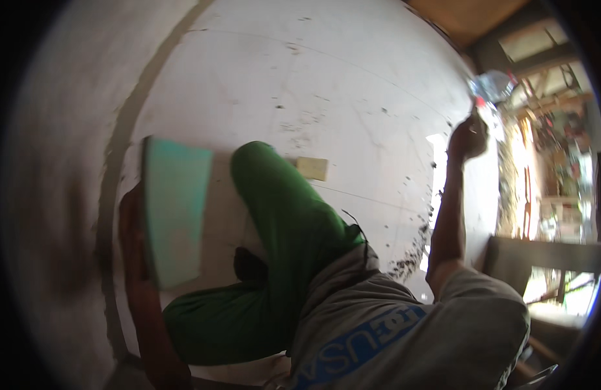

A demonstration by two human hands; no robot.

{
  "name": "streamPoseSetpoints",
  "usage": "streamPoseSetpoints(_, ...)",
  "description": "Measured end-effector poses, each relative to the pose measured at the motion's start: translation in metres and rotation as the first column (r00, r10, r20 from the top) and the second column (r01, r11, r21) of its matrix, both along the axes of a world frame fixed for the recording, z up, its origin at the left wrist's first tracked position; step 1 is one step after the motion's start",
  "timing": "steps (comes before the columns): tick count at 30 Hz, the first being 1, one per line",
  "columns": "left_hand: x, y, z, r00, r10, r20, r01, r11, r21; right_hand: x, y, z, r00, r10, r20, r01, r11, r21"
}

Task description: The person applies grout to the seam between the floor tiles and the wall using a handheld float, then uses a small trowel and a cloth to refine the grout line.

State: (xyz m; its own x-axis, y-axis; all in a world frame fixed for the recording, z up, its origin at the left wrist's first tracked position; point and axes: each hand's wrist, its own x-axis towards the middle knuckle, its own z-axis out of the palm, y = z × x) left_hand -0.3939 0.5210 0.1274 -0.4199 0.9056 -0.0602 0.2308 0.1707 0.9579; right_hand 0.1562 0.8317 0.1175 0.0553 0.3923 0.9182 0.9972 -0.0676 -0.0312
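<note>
My left hand is at the outer edge of a flat turquoise piece, with a dark strip along its left side. It looks held upright at a tilt. The fingers are mostly hidden behind it, and motion blurs the piece, so its material does not show. Out at the far right, my raised right hand is closed at the neck of a clear plastic bottle. A red cap or neck ring shows just above the fingers.
I sit on a pale floor strewn with dark crumbs. A small yellowish block lies beside my green-trousered knee. A grey-brown strip runs down the left. Wooden framing and a bright cluttered opening are at the right.
</note>
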Motion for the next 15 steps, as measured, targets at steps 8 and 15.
streamPoseSetpoints(8, -0.026, -0.010, -0.021, 0.982, 0.177, 0.071, -0.179, 0.983, 0.028, -0.106, -0.092, -0.138, 0.840, 0.385, -0.382, -0.512, 0.797, -0.322)
streamPoseSetpoints(15, -0.056, -0.024, -0.030, 0.934, 0.150, 0.325, -0.201, 0.971, 0.129, -0.270, -0.132, -0.065, -0.325, -0.339, -0.883, -0.933, -0.041, 0.359)
